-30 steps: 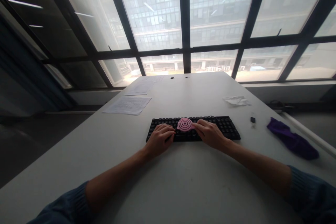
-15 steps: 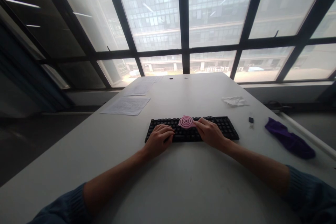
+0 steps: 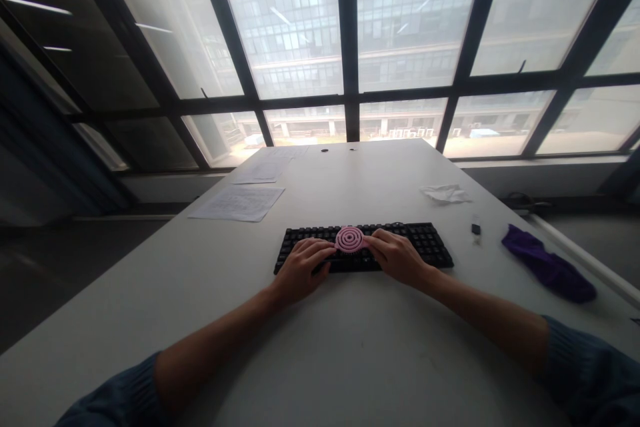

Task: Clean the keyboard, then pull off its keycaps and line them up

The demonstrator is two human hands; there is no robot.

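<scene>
A round pink brush point(image 3: 349, 239) with raised concentric rings and short bristles along its lower edge is over the middle of a black keyboard point(image 3: 430, 245). My right hand point(image 3: 397, 257) pinches the brush at its right edge between thumb and fingers. On the other side, my left hand point(image 3: 303, 267) lies over the left part of the keyboard, fingers stretched toward the brush. Its fingertips touch the brush's left edge, while the thumb stays apart below. The keys under both hands are hidden. Whether the bristles touch the keys I cannot tell.
Printed sheets point(image 3: 237, 204) lie at the left of the white table point(image 3: 320, 360). To the right are a crumpled tissue point(image 3: 446, 193), a small dark-and-clear object point(image 3: 476, 229) and a purple cloth point(image 3: 547, 263). Large windows point(image 3: 300, 27) rise beyond the table.
The brush has come slightly left and toward me in my right hand. My left fingers have stretched right from the keys to its left edge. The view has shifted slightly.
</scene>
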